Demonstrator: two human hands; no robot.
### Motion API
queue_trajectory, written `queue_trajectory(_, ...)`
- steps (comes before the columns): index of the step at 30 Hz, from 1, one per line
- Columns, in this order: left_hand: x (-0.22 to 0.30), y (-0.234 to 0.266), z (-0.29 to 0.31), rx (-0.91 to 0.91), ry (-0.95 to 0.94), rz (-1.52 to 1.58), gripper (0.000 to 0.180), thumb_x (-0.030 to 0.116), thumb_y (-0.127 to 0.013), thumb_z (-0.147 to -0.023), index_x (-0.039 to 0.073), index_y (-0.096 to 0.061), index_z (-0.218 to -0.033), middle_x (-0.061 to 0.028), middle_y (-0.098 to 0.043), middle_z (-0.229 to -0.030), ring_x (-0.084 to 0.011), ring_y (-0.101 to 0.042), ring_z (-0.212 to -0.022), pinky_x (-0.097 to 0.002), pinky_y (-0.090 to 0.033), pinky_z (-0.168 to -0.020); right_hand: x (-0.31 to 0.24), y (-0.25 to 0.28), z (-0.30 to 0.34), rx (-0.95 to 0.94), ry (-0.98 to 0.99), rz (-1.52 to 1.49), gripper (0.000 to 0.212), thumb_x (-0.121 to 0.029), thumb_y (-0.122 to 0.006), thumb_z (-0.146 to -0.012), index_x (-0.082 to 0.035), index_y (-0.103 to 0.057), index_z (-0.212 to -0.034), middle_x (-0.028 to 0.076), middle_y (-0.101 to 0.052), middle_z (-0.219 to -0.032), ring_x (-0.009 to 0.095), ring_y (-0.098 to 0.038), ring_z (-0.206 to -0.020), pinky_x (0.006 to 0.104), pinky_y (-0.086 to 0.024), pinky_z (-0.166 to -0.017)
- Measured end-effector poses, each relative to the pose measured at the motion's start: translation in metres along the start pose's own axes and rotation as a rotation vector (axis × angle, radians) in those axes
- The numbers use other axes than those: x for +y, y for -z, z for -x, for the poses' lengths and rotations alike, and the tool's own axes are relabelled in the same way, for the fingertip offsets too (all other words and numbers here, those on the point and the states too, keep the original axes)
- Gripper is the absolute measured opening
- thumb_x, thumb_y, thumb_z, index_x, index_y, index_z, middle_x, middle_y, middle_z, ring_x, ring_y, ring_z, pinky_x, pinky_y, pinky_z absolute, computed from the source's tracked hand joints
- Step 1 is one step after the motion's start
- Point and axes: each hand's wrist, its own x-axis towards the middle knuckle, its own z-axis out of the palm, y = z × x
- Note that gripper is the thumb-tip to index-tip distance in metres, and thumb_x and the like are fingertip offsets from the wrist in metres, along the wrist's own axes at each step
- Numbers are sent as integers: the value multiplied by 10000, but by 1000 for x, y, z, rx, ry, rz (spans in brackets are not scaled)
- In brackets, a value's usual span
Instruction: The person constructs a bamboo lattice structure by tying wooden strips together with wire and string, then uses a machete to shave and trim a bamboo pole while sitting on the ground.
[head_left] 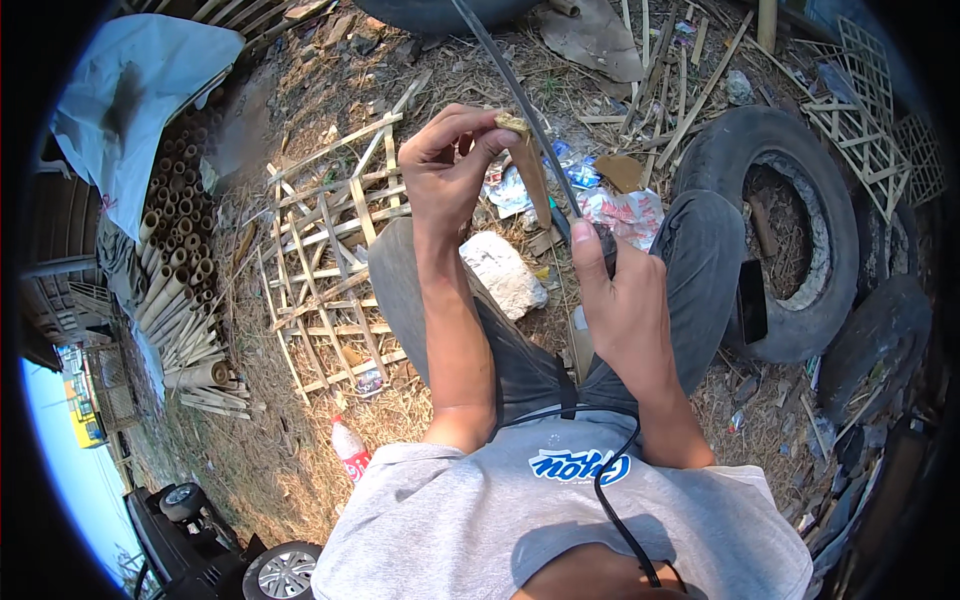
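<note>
My left hand (pixel 448 165) pinches the upper end of a split bamboo piece (pixel 528 172) between thumb and fingers. The piece hangs down above the gap between my knees. In my right hand (pixel 628 305) is the dark handle of a long machete (pixel 532 118), with my thumb laid along its top. Its narrow blade points up and away to the left, passing close beside the bamboo. Whether the edge touches the bamboo I cannot tell. A rough white stone block (pixel 502 272) lies on the ground between my legs, below the bamboo.
A lattice of bamboo strips (pixel 322 270) lies to the left, with a bottle (pixel 348 446) near it. Old tyres (pixel 840 230) lie right, a phone (pixel 752 302) beside my knee. Stacked bamboo poles (pixel 180 250) stand far left. Plastic litter (pixel 625 212) and loose strips cover the ground ahead.
</note>
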Motion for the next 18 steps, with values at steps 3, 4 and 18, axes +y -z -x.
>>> queue_trajectory(3, -4, 8, 2, 9, 18, 20, 218, -89, -764, -789, -15, -730, -991, -80, -678, -956, -102, -602, -801, -232, -483, -695, 11, -8, -9, 188, -2, 229, 621, -491, -505, -1002, 60, -636, -749, 251, -561, -567, 427, -590, -565, 498, -459, -608)
queue_trajectory(4, -3, 7, 2, 5, 14, 19, 218, -89, -764, -789, -15, -730, -991, -80, -678, -956, -102, -602, -801, -232, -483, -695, 27, -6, -15, 192, 0, 226, 621, -491, -505, -1002, 60, -636, -749, 251, -561, -567, 427, -590, -565, 498, -459, -608)
queue_trajectory(18, -13, -2, -4, 18, -31, 54, 279, -71, -806, -712, -34, -745, -981, -84, -698, -863, -118, -576, -777, -243, -452, -652, -5, 21, 3, -175, -342, -526, 654, -621, -410, -991, -32, -510, -725, 6, -411, -482, 78, -347, -357, 246, -260, -345)
